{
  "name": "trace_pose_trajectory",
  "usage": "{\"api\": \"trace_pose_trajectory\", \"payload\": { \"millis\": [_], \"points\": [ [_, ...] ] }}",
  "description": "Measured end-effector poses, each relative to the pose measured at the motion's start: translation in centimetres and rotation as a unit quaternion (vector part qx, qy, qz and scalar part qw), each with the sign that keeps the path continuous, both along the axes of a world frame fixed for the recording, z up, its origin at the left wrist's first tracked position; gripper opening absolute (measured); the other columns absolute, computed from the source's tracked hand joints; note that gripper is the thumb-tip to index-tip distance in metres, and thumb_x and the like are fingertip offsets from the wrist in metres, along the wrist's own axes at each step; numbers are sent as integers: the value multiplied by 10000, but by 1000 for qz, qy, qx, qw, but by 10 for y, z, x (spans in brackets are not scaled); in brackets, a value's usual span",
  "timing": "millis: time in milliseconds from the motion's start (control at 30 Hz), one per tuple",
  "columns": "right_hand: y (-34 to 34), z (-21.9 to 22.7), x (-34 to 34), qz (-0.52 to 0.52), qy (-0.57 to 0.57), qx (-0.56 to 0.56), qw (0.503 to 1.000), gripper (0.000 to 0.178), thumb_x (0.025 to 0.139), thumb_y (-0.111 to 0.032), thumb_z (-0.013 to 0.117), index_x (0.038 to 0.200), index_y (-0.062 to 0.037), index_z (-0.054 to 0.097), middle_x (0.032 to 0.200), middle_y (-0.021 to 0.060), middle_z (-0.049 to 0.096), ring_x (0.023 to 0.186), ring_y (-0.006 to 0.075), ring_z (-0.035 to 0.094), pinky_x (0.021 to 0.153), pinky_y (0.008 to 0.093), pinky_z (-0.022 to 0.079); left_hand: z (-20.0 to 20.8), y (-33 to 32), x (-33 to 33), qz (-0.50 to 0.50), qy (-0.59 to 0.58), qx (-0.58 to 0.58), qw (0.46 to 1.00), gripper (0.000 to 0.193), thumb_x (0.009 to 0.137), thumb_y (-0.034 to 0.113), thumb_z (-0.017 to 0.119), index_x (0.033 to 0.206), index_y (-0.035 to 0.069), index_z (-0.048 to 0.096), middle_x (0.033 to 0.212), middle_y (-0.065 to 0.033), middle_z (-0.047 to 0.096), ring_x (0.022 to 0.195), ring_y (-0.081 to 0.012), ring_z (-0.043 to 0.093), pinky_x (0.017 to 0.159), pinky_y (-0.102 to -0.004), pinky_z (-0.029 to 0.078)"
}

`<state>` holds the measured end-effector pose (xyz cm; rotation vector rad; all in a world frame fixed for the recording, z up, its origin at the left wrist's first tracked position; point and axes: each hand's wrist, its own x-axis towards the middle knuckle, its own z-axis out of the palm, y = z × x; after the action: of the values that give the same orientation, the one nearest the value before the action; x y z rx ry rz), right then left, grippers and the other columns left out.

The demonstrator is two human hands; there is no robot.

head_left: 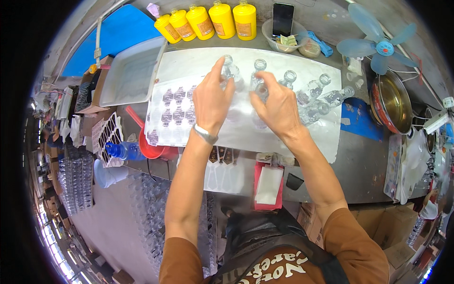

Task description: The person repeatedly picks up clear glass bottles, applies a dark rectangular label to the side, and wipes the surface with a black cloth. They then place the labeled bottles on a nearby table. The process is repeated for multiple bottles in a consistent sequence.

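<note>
My left hand (pixel 211 102) is over the white sheet, its index finger and thumb spread apart. Beside those fingertips is a clear glass bottle (pixel 231 70); whether they touch it is hard to see. My right hand (pixel 280 108) curls its index finger and thumb around the neck of another clear glass bottle (pixel 261 89), whose lower part is blurred. Just behind it stands a similar bottle (pixel 259 65). Farther right, several more clear bottles (pixel 316 86) are grouped, some leaning outward in the view. Left of my left hand lies a sheet of printed labels (pixel 172 111).
Several yellow bottles (pixel 222 21) line the back, near a clear bowl (pixel 267 34) with a phone (pixel 283 20). A blue fan (pixel 378 45) and metal pan (pixel 395 102) stand right. At left are a plastic tub (pixel 111 87) and red dipper (pixel 149 147). A pink-and-white pad (pixel 269 187) lies in front.
</note>
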<state>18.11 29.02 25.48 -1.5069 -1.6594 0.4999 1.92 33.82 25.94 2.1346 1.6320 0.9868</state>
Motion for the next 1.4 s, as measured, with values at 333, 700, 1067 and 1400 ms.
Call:
{"api": "trace_pose_trajectory", "payload": {
  "millis": [333, 700, 1067, 1400],
  "points": [
    [61, -13, -8, -40, -226, -143, 963, 447, 808, -212, 731, 1127, 61, 576, 932, 288, 691, 907, 460, 676, 803, 512, 542, -23, 37, -8, 50, 79, -28, 995, 197, 788, 158, 644, 898, -3, 619, 766, -268, 674, 757, -470, 668, 707, -555, 539],
    [-77, 47, -113, 143, -275, -34, 950, 428, 894, -234, 707, 1220, 26, 613, 1081, 253, 697, 978, 401, 683, 868, 436, 517, 14, -293, -208, 282, -139, -27, 949, 295, 843, 163, 718, 1103, 46, 642, 964, -155, 694, 804, -353, 683, 729, -415, 547],
    [-344, -47, -428, 593, -136, -151, 779, 320, 863, -58, 727, 1151, -54, 587, 896, 79, 722, 771, 188, 706, 677, 341, 546, -123, -692, -430, 614, -28, -162, 772, 318, 817, 113, 739, 1107, 40, 631, 887, -143, 683, 783, -360, 685, 681, -403, 542],
    [-558, -271, -675, 718, -220, -112, 650, 382, 843, -139, 731, 1162, -6, 568, 964, 244, 706, 867, 429, 689, 726, 472, 566, -321, -856, -577, 683, -70, -236, 688, 253, 867, 193, 653, 1069, 47, 606, 991, -204, 684, 833, -438, 664, 722, -511, 530]
  ]
}}
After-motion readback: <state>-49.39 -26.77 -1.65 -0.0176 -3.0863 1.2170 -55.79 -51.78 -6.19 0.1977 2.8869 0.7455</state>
